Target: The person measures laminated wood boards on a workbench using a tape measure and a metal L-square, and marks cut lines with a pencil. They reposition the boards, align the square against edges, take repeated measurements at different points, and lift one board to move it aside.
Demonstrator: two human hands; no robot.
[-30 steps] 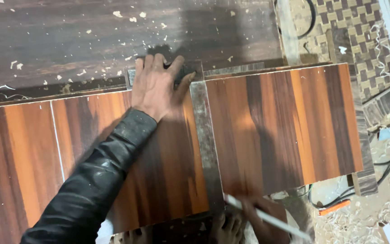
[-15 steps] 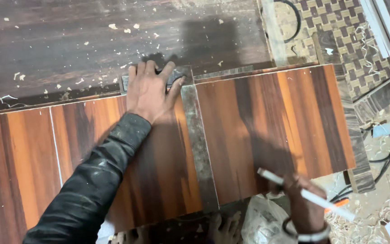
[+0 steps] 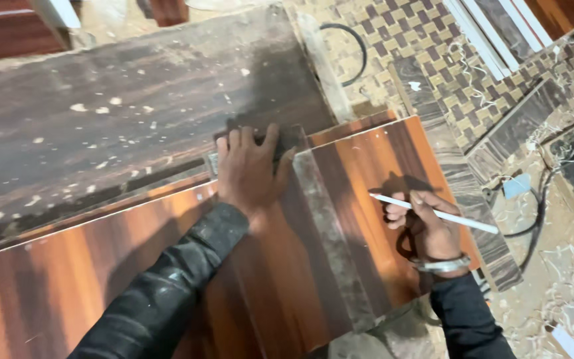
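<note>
Your left hand [image 3: 250,169] presses flat, fingers spread, on the metal square [image 3: 330,246] lying across the striped wood panel [image 3: 367,199]. Your right hand [image 3: 426,229] is closed around a white pencil [image 3: 433,213], tip over the panel.

One head-worn view only; it looks steeply down from close above the surface [image 3: 101,133], tilted so the laminate board [image 3: 367,219] runs diagonally; floor shows at the right edge.

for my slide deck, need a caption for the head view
Left hand steadies a metal square on a wood-grain laminate board while the right hand holds a white pencil.
</note>
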